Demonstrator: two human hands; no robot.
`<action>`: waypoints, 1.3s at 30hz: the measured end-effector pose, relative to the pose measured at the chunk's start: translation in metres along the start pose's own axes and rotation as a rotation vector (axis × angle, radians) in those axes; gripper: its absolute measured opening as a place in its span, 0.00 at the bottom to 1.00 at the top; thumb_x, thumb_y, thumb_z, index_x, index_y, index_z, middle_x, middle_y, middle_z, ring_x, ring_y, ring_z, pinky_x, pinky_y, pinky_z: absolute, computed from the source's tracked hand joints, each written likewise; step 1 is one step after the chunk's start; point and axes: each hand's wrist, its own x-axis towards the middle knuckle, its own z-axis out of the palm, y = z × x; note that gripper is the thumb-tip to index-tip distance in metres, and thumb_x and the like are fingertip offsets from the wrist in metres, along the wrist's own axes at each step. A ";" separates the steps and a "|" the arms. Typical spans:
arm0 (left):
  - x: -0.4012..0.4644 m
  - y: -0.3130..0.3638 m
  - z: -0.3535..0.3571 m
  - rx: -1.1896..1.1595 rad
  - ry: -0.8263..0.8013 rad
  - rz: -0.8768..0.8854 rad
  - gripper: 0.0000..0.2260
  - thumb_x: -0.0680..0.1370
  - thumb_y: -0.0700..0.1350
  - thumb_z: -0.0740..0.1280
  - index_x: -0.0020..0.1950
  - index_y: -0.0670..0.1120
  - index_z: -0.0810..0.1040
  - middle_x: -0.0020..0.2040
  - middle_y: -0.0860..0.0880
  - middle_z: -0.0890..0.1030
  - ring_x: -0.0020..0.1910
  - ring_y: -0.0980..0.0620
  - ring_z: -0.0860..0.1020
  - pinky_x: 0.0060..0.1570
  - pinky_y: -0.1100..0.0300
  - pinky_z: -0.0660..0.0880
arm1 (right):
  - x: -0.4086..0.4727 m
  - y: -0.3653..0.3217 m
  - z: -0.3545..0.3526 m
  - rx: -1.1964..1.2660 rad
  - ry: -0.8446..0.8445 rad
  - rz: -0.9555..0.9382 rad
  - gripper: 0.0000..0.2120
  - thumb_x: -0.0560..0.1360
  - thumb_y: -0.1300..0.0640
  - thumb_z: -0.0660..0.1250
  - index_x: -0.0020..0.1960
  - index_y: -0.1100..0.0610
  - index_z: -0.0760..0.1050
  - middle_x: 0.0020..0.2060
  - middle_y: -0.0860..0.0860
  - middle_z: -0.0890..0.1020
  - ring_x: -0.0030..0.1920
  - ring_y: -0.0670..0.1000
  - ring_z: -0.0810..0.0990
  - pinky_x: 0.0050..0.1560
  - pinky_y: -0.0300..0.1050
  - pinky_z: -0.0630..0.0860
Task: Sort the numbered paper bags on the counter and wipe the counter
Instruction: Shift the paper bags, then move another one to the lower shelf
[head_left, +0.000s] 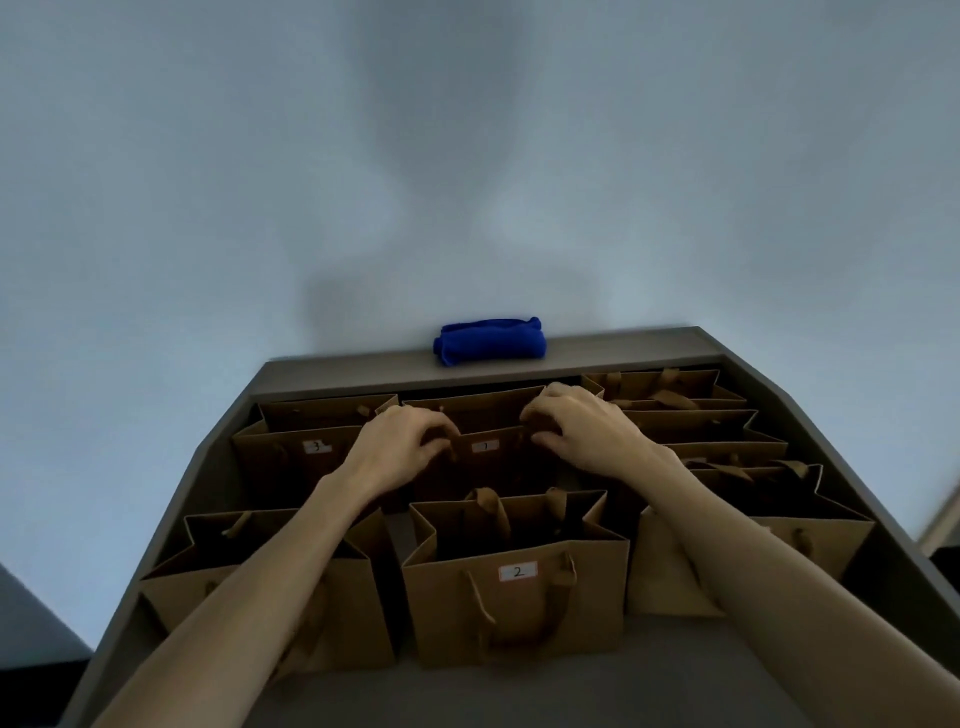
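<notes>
Dim, soft focus, wide-angle edge distortion.

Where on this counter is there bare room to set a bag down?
The counter is bare in the near strip in front of bag 2. The raised back ledge is free either side of the blue cloth. The middle is crowded: bag 1, gripped by the left hand and right hand, bag 3 and the right-hand stack stand packed.
</notes>
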 end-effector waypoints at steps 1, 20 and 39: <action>-0.004 0.001 -0.001 -0.011 -0.007 0.014 0.11 0.78 0.46 0.66 0.60 0.54 0.79 0.58 0.54 0.81 0.56 0.57 0.78 0.54 0.59 0.76 | -0.003 0.001 0.002 -0.023 -0.016 -0.019 0.14 0.78 0.52 0.65 0.64 0.49 0.74 0.62 0.49 0.75 0.62 0.50 0.73 0.58 0.49 0.76; 0.002 -0.001 -0.006 -0.048 -0.057 -0.013 0.11 0.78 0.44 0.66 0.59 0.54 0.79 0.57 0.53 0.81 0.55 0.58 0.79 0.54 0.59 0.77 | -0.014 0.010 -0.010 0.059 -0.029 -0.010 0.11 0.78 0.56 0.66 0.60 0.50 0.77 0.58 0.48 0.78 0.58 0.47 0.76 0.58 0.46 0.76; 0.029 0.173 0.023 -0.281 -0.222 0.373 0.11 0.76 0.57 0.66 0.57 0.57 0.79 0.65 0.58 0.72 0.65 0.61 0.66 0.63 0.60 0.64 | -0.157 0.118 -0.074 0.000 -0.038 0.287 0.07 0.77 0.55 0.67 0.53 0.50 0.82 0.49 0.43 0.81 0.48 0.42 0.78 0.53 0.37 0.74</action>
